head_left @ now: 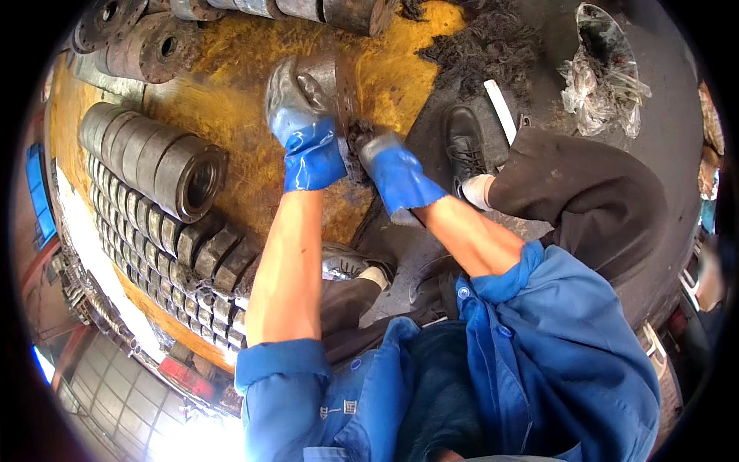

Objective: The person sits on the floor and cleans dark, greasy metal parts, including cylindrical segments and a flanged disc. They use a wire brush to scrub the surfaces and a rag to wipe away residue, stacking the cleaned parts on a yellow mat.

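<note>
Yellow surface (239, 100), metal rings (158, 162) crowding it. Left hand (296, 100) touches rusty cylinder (327, 75), grip unclear; right hand (385, 165) clasps dark wadding (356, 168). Jacket (562, 331) lettered white.

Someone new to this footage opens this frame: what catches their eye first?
Probably the blue-gloved hands, upper middle: the left hand against a rusty metal part, the right hand beside a dark fibrous clump. Next, at left, thick steel rings lie in line beside rows of dark metal blocks.

Ring row (146, 158) blocks left; gap open beside left hand (296, 100).
</note>
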The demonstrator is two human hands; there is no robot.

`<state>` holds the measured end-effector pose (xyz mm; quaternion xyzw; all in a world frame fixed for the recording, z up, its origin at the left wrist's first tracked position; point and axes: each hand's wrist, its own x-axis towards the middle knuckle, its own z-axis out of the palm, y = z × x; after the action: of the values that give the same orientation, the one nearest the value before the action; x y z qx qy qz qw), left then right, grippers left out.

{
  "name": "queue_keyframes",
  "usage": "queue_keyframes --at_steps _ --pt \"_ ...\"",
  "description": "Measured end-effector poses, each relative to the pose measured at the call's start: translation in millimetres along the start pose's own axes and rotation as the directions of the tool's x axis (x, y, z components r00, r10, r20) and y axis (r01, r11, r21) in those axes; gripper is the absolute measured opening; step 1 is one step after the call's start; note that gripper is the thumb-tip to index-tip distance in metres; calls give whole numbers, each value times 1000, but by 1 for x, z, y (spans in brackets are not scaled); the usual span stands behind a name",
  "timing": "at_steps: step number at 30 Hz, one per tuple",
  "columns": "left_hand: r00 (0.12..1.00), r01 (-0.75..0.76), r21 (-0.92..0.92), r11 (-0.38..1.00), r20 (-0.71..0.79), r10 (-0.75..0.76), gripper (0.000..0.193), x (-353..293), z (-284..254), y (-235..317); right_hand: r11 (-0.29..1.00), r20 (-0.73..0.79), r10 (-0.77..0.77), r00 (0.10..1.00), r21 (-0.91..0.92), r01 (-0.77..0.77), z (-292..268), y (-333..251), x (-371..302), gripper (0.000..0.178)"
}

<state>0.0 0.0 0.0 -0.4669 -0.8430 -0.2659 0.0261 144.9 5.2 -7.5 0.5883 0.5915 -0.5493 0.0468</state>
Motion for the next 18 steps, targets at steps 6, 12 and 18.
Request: queue_keyframes --at_steps 6,12,18 --pt "992 -45 -219 975 -125 18 37 -6 -7 1 999 -8 4 1000 34 -3 -42 -28 0 51" --pt "976 158 -138 978 170 -134 47 15 -15 -2 952 -36 10 999 306 1 -138 -109 -8 37" --pt "652 -465 232 854 743 153 50 49 -71 52 956 -92 -178 980 220 194 -198 -143 -33 37"
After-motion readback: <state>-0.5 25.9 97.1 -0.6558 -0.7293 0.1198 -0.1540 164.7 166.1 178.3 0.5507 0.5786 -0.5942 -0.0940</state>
